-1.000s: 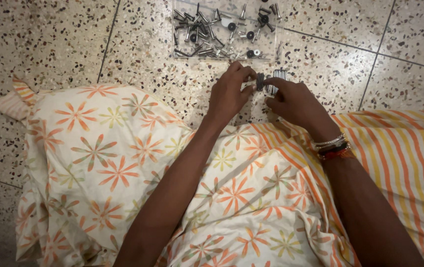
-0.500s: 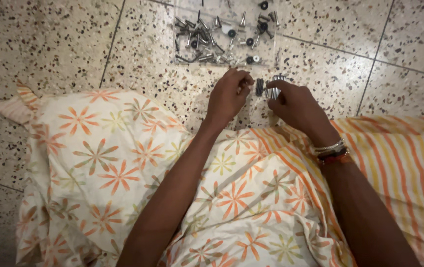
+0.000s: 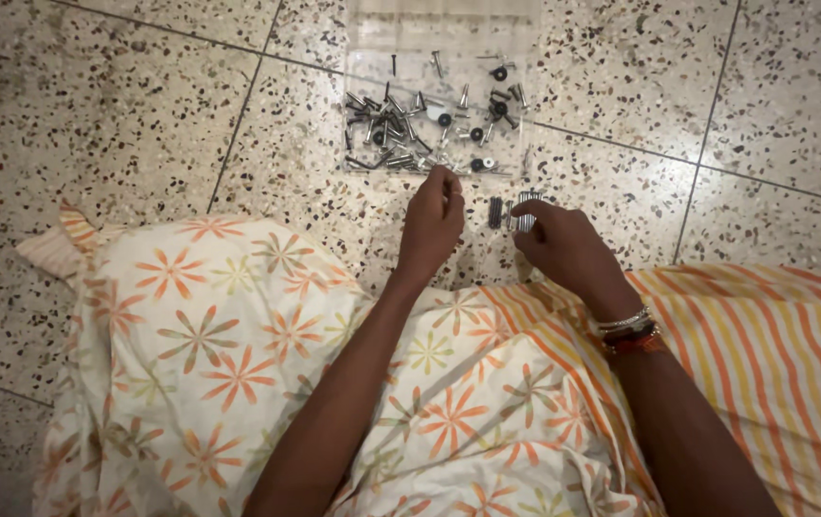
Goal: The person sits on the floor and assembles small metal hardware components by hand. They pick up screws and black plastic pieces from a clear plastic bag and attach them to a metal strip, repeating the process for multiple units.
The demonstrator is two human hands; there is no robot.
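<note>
**Surroundings, head view**

I see a speckled terrazzo floor (image 3: 123, 115), pale with dark chips, cut by thin dark joint lines into large tiles. Across the lower frame I note a cream cloth with orange and olive flower prints (image 3: 200, 354), rumpled into folds. To its right lies an orange-and-yellow striped cloth (image 3: 784, 364); a striped corner also pokes out at far left. I note bangles (image 3: 629, 330), silver and red, at one wrist.
</note>
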